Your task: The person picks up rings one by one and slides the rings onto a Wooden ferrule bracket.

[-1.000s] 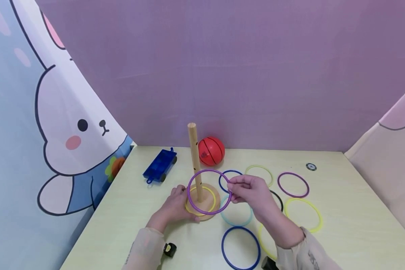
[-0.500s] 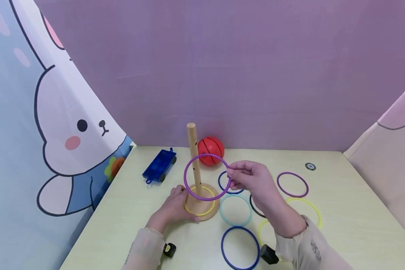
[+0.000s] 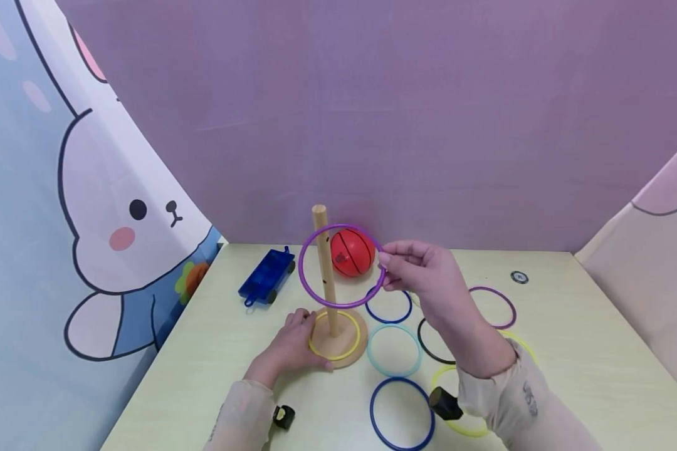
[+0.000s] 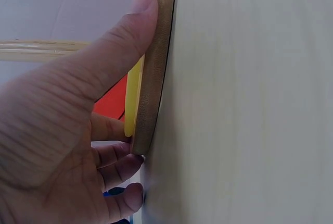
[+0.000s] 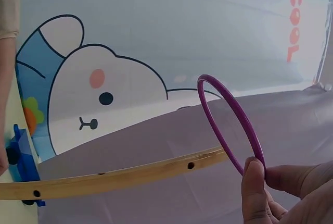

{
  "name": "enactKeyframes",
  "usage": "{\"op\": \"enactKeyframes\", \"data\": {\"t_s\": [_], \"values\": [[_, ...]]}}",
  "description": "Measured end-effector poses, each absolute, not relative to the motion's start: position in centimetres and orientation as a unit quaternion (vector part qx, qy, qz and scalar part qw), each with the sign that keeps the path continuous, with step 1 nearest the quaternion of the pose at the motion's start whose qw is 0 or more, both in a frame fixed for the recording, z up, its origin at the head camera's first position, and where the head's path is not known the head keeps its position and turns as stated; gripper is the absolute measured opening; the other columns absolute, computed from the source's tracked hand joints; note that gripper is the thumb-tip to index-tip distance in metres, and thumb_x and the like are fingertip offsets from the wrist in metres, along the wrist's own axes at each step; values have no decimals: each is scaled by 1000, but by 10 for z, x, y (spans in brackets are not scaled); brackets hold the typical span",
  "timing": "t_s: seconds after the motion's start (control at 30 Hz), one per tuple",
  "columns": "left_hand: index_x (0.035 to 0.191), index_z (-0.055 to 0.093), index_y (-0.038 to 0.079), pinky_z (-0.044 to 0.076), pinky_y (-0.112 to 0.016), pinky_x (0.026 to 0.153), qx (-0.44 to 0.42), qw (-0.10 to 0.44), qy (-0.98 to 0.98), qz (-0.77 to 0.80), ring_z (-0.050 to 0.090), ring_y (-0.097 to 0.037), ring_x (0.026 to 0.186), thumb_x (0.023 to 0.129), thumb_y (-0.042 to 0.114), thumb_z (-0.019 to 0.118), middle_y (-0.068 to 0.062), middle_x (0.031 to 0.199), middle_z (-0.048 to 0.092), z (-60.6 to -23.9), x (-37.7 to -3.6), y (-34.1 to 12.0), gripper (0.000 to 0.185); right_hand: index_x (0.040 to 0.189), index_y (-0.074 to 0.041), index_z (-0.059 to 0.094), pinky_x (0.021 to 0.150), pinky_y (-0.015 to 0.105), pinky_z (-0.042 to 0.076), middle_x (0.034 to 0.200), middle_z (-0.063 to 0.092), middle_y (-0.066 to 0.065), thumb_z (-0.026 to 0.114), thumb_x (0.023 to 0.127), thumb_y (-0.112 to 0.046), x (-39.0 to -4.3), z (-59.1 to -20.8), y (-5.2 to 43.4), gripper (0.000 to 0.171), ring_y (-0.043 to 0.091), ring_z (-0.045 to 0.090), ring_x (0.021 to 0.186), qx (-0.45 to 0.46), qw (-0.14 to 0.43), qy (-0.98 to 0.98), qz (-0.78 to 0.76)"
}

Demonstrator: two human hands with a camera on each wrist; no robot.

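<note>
My left hand [image 3: 294, 343] grips the round base of a wooden ring-toss stand [image 3: 321, 263]. In the left wrist view the thumb presses the base's [image 4: 155, 78] edge, with fingers at the far side. A yellow ring [image 3: 357, 338] lies on the base around the upright peg. My right hand [image 3: 423, 275] pinches the right side of a purple ring [image 3: 300, 266] between thumb and fingers. The ring overlaps the peg's upper part in the head view. In the right wrist view the purple ring [image 5: 242, 114] stands tilted at the peg's tip; I cannot tell whether it encircles it.
Several rings lie right of the stand, including a light blue ring [image 3: 369, 354], a dark blue ring [image 3: 372, 410] and a black ring [image 3: 429, 355]. A red ball [image 3: 356, 257] sits behind the peg. A blue toy cart [image 3: 267, 275] stands at left, a small disc [image 3: 519, 277] far right.
My right hand has raised the purple ring from near the base toward the peg's top, shifting it slightly left and away. The left hand and stand have stayed in place.
</note>
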State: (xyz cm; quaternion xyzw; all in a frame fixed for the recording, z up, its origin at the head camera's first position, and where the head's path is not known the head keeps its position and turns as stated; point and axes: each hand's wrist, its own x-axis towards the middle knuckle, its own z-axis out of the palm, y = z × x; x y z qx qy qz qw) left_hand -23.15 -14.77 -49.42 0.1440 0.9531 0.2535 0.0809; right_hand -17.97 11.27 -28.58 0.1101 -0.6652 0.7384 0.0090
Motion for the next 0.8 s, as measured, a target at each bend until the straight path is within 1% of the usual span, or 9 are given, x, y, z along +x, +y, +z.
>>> {"op": "enactKeyframes", "data": {"t_s": [0.2, 0.4, 0.5, 0.63, 0.8], "values": [[148, 40, 7, 45, -46, 97, 147, 83, 950, 261, 39, -24, 116, 56, 60, 88, -5, 127, 43, -495, -232, -149, 117, 108, 9, 62, 69, 34, 58, 82, 68, 6, 68, 91, -5, -183, -267, 109, 22, 16, 66, 66, 121, 31, -650, 750], [148, 40, 8, 45, -44, 97, 143, 86, 953, 255, 38, -23, 117, 56, 62, 86, -4, 128, 42, -497, -234, -149, 117, 107, 8, 63, 68, 32, 58, 84, 68, 7, 70, 90, -7, -190, -256, 101, 24, 18, 65, 67, 112, 51, -640, 759], [149, 39, 8, 45, -44, 97, 141, 87, 953, 255, 38, -23, 117, 56, 62, 86, -4, 128, 42, -498, -234, -149, 117, 107, 8, 63, 69, 34, 58, 85, 68, 8, 71, 89, -8, -197, -259, 98, 25, 18, 65, 67, 101, 50, -645, 756], [149, 39, 8, 45, -44, 98, 141, 87, 953, 254, 37, -23, 117, 56, 63, 86, -4, 128, 42, -499, -235, -150, 118, 109, 7, 63, 70, 34, 58, 86, 68, 9, 71, 89, -9, -205, -270, 96, 26, 18, 67, 68, 76, 29, -651, 755], [149, 38, 8, 45, -45, 98, 145, 86, 953, 252, 37, -23, 118, 56, 64, 85, -4, 129, 42, -499, -235, -150, 119, 111, 9, 61, 69, 33, 58, 83, 69, 7, 68, 91, -7, -210, -281, 95, 26, 16, 66, 67, 57, 15, -647, 760]]}}
